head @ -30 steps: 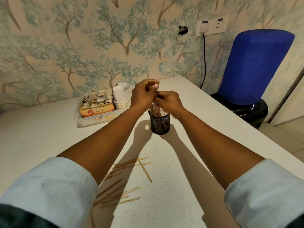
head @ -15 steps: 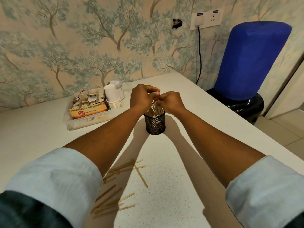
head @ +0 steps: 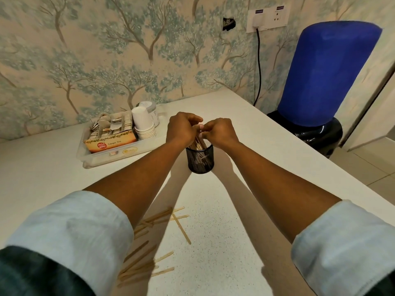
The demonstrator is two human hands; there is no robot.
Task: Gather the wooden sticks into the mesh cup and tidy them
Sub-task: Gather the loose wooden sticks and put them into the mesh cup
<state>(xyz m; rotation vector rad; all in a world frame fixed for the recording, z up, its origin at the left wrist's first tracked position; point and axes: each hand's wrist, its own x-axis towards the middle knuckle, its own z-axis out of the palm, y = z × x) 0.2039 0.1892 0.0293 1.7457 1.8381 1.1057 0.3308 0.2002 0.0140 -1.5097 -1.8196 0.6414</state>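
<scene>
A black mesh cup stands upright on the white table, with several wooden sticks poking out of its mouth. My left hand and my right hand meet right above the cup, fingers pinched on the tops of those sticks. Much of the bundle is hidden by my hands. Several more loose wooden sticks lie scattered on the table near me, partly under my left forearm. One stick lies apart, angled toward the right.
A clear plastic tray with a ginger tea box, sachets and stacked white paper cups sits left of the mesh cup. The table's right edge runs diagonally. Beyond it stands a water dispenser with a blue cover.
Both hands have come lower onto the sticks in the cup and stay pinched together. The camera view has shifted slightly; the loose sticks on the table have not moved.
</scene>
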